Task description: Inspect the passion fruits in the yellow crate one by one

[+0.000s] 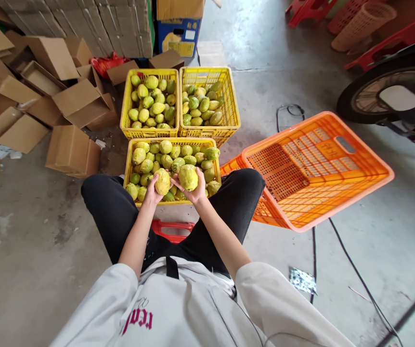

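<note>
My left hand (152,193) is closed around a bumpy yellow fruit (162,181); its exact kind I cannot tell. A second fruit, rounder and yellow-green (188,177), sits in the grip of my right hand (197,191). Both hands are close together, raised over the near edge of a yellow plastic crate (173,140) filled with similar green and yellow fruits (166,160). This crate stands just in front of my knees. The held fruits and my hands hide part of its contents.
Behind stand two more yellow crates of fruit, left (123,108) and right (233,106). An orange crate (337,190) leans tilted at my right. Cardboard boxes (72,149) lie piled on the left. A motorcycle wheel (359,91) and a black cable (348,255) are on the right.
</note>
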`<state>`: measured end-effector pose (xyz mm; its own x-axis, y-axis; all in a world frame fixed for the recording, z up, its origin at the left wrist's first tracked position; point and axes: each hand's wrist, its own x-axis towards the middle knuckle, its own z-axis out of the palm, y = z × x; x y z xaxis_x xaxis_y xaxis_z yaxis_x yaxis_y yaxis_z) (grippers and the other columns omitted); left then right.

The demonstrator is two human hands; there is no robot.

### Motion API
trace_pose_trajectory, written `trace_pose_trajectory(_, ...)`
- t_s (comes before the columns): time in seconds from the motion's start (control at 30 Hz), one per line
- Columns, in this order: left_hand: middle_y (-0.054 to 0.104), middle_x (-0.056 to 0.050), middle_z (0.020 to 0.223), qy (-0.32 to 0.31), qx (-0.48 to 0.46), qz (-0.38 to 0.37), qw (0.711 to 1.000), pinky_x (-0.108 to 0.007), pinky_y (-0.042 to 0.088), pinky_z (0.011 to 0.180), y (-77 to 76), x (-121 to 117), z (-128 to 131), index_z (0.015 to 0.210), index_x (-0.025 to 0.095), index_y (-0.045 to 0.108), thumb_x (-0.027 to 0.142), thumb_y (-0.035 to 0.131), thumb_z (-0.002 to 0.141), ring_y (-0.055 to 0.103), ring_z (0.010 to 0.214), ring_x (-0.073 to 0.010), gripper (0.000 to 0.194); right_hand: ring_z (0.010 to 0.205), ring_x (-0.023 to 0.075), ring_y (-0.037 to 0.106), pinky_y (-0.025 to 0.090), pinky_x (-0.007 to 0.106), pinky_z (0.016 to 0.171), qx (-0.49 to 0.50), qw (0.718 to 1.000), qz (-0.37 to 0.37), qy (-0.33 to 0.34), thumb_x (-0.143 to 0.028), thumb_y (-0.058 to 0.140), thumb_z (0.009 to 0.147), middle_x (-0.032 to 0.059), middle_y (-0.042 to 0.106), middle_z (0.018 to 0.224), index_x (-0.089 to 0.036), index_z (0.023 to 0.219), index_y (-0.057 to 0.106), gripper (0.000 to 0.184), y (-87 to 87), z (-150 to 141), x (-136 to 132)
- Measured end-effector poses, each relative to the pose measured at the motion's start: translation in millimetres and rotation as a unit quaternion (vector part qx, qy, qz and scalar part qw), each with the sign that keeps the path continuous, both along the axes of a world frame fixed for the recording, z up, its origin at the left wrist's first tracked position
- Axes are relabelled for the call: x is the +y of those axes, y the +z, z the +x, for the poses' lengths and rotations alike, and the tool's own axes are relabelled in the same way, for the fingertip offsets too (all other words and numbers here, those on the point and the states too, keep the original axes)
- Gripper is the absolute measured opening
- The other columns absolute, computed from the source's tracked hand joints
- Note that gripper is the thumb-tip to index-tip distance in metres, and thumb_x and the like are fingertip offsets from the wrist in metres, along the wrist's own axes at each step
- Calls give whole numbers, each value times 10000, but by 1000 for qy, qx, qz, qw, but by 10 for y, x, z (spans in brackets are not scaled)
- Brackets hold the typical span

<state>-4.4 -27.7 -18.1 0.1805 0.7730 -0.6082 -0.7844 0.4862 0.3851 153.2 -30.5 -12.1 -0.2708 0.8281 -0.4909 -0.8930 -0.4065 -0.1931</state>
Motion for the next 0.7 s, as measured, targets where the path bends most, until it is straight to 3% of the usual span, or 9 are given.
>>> trace_pose_trajectory(0.13,766,-96,965,4,7,-30,1000,-392,578,1025,-27,-2,35,1027,156,690,270,589,913,730,1089,-247,190,932,275,757,681,404,756,-13,1000,-24,8,-438,632,886,75,755,819,-200,966,661,253,-21,-45,-7)
trace_pose_trajectory(0.27,749,-94,878,12,14,-54,998,-379,609,961,-3,34,26,955,150,679,287,554,949,749,966,-233,185,860,242,751,663,337,694,-45,999,-29,-6,-405,653,883,52,735,786,-201,913,654,206,-1,-50,19)
trace_pose_trajectory(0.5,754,-54,863,56,38,-41,997,-367,605,944,56,66,1,982,172,693,379,578,971,718,753,-168,237,840,209,722,641,356,748,-107,993,-41,-27,-383,465,1045,14,714,740,-206,1014,636,248,68,-44,53)
trace_pose_trajectory(0.6,769,-94,919,68,20,-24,997,-432,594,980,83,64,-24,1022,157,708,496,495,998,754,907,-239,401,896,245,737,645,400,791,-103,994,-28,-18,-447,462,1023,27,725,755,-203,1056,652,311,64,-17,51)
trace_pose_trajectory(0.7,772,-145,1013,65,-5,12,998,-466,570,1020,110,55,-42,1099,126,715,451,437,1016,722,1146,-309,435,970,284,750,649,437,827,-89,996,-9,-7,-464,509,965,55,753,821,-203,1074,670,325,50,16,48)
